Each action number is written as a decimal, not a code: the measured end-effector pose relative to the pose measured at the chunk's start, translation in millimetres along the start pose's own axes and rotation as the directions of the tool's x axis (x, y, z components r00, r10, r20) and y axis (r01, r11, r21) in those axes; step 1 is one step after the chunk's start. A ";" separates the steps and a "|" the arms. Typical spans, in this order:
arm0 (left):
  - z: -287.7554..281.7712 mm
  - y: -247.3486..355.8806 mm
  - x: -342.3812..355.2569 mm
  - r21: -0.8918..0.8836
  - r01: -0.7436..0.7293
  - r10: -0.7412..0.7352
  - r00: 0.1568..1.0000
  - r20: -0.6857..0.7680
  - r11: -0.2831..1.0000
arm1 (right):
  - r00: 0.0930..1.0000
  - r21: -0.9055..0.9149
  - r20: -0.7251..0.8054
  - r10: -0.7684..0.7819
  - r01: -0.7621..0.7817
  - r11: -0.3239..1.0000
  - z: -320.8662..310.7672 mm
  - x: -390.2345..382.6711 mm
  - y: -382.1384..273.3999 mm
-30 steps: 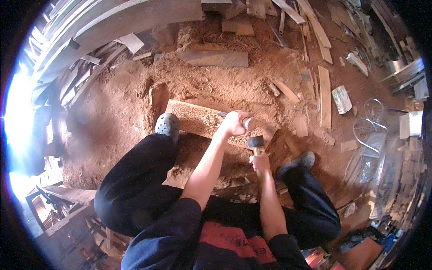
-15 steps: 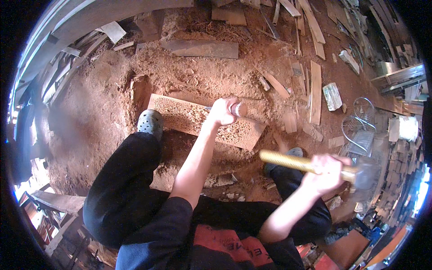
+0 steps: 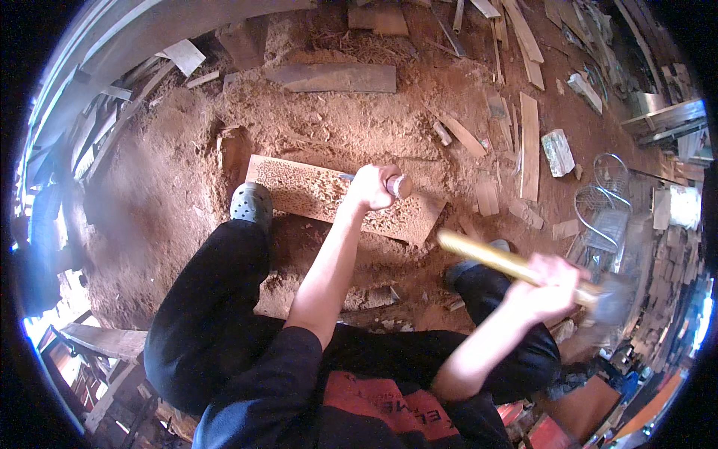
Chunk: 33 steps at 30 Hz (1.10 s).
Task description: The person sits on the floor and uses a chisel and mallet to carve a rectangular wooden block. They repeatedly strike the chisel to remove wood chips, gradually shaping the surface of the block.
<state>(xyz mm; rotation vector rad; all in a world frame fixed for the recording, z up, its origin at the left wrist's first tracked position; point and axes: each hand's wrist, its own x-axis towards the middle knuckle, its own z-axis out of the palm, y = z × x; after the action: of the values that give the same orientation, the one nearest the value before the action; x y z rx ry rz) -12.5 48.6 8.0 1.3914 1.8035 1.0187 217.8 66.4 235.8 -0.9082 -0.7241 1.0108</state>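
Observation:
A carved wooden board (image 3: 295, 187) lies tilted on the ground in front of me, its face covered with small gouged hollows. My left hand (image 3: 374, 188) is closed round a chisel (image 3: 402, 186) over the board. The butt of its wooden handle points right, and a bit of metal blade shows on the hand's left; the tip's contact with the wood is unclear. Out to the right, my right hand (image 3: 550, 286) grips a hammer (image 3: 482, 254) by its yellow handle, close to the head. The grey hammer head is blurred, apart from the board and chisel.
My left clog (image 3: 251, 202) rests against the board's left end; my right shoe (image 3: 467, 271) is beyond its right end. A long plank (image 3: 333, 78) lies across the far dirt. Loose wood strips (image 3: 529, 146), a whitish block (image 3: 557, 155) and a wire rack (image 3: 607, 202) lie to the right.
The hammer and my right hand have shifted slightly to the right, still blurred. My left hand keeps its grip on the chisel over nearly the same spot. The whole view has shifted a little.

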 end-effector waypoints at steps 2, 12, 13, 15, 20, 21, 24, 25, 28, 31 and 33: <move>3.6 5.3 3.8 0.043 -0.029 0.027 0.999 0.032 0.999 | 0.997 -0.426 -0.059 -0.047 0.017 0.905 8.4 -42.4 88.6; -15.6 -10.9 -8.5 -0.158 -0.108 0.088 0.988 -0.130 0.981 | 0.720 -0.972 -0.060 0.692 -0.199 0.123 -70.7 -51.4 183.6; -14.8 -21.1 -1.8 -0.329 -0.180 0.122 0.975 -0.188 0.927 | 0.812 -0.997 0.075 0.579 0.047 0.063 -100.7 -47.2 210.1; -29.2 -44.4 -2.0 -0.658 -0.190 -0.127 0.907 -0.402 0.728 | 0.757 -0.999 -0.011 0.654 -0.031 0.019 -132.2 -48.5 238.3; -137.8 -91.3 -48.8 -0.719 -0.538 -0.328 0.649 -0.686 0.440 | 0.609 -0.976 -0.204 0.767 -0.189 -0.109 -117.4 -79.9 228.1; -133.8 -79.4 -42.0 -0.718 -0.500 -0.324 0.659 -0.678 0.485 | 0.632 -0.970 -0.222 0.743 -0.216 -0.107 -126.4 -77.2 234.7; -112.4 -47.3 -33.1 -0.736 -0.385 -0.293 0.738 -0.608 0.557 | 0.602 -0.976 -0.196 0.774 -0.194 -0.097 -121.2 -78.9 231.1; -101.5 -44.1 -27.1 -0.775 -0.338 -0.320 0.768 -0.555 0.533 | 0.599 -0.977 -0.174 0.782 -0.206 -0.059 -123.0 -78.4 231.5; -62.7 -27.8 -16.6 -0.373 -0.340 0.110 0.848 -0.519 0.864 | 0.580 -0.969 -0.089 0.810 -0.238 0.063 -126.8 -82.3 228.0; -24.5 0.7 -24.1 -0.471 -0.011 -0.101 0.972 -0.212 0.882 | 0.631 -0.961 -0.077 0.772 -0.252 0.111 -121.5 -87.6 223.0; -15.7 21.5 -30.5 -0.340 -0.006 -0.052 0.986 -0.159 0.940 | 0.650 -0.955 -0.069 0.757 -0.263 0.139 -125.9 -90.1 224.2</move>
<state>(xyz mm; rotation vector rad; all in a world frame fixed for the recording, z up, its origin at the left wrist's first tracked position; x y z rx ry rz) -8.1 18.9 35.2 1.0982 1.6539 1.3940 204.2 1.5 -28.4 -2.1434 -1.5278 1.4991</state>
